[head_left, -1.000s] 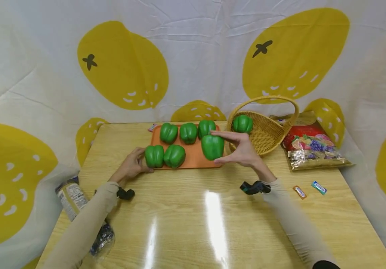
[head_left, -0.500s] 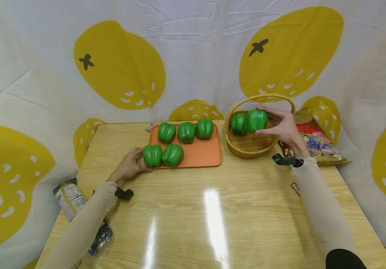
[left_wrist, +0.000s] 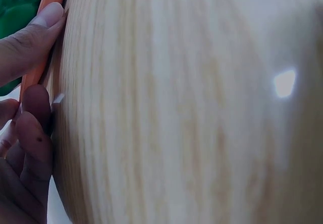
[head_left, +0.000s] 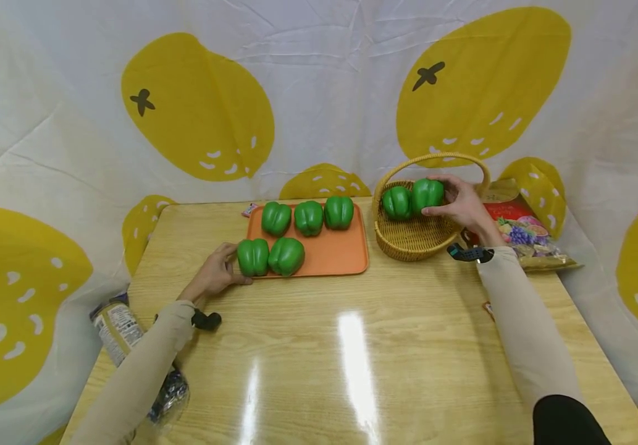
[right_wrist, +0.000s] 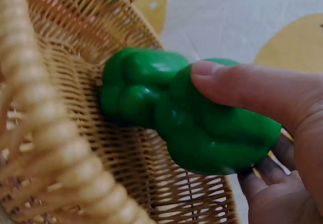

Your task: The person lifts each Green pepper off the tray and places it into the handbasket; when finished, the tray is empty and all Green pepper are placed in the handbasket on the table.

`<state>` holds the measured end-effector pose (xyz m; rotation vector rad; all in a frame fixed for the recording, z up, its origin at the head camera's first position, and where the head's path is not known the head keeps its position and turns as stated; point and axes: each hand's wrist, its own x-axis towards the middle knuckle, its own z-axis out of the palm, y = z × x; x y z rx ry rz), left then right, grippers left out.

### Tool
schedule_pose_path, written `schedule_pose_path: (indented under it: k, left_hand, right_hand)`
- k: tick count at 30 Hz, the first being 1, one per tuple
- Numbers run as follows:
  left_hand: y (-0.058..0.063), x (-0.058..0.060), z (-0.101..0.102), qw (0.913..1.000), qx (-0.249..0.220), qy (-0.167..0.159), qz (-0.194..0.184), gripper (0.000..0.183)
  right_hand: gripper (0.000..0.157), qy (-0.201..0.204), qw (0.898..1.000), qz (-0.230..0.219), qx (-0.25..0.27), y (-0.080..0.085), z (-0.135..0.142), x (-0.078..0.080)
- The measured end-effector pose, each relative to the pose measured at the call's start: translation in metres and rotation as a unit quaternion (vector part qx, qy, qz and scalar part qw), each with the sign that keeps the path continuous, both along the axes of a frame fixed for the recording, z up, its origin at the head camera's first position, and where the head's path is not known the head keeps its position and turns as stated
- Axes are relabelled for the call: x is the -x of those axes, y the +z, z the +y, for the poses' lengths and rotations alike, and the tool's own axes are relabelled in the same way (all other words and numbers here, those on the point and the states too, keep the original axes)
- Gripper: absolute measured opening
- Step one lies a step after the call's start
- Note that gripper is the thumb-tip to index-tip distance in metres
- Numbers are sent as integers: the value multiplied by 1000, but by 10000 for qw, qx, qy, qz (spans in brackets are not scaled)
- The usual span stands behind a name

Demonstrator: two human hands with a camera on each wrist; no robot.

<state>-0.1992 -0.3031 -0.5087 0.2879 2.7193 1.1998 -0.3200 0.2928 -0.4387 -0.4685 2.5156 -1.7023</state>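
Observation:
My right hand (head_left: 465, 203) holds a green bell pepper (head_left: 427, 194) inside the wicker basket (head_left: 410, 248), thumb on one side and fingers on the other. Beside it in the basket sits a second green pepper (right_wrist: 133, 85); the two touch in the right wrist view. On the orange tray (head_left: 334, 254) lie several more green peppers, three in the back row and two at the front left. My left hand (head_left: 214, 271) grips the tray's left front corner, next to a pepper (head_left: 252, 257); its thumb (left_wrist: 49, 15) presses the orange rim in the left wrist view.
The basket's tall handle (head_left: 435, 156) arches over its opening. A red and gold bag (head_left: 524, 232) lies right of the basket. Below the left forearm lie a canister (head_left: 120, 327) and a clear wrapper (head_left: 171, 395). A small packet (head_left: 249, 210) sits behind the tray.
My right hand has carried a pepper from the tray's right side over into the basket, then lowered it slightly beside the other one. The left hand stays at the tray's corner.

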Motion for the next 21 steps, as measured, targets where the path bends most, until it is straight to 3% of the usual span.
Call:
schedule_pose_path:
  k: [9,21]
  left_hand:
    - [1,0,2,9999,-158,53,-26,94]
    - [-1,-1,0,10000,-92,19,-16,93]
  right_hand:
    - [86,-206,9950,-164,-959,-9,1,8]
    - [83,-364,9828,80,-1811,-10,1,7]
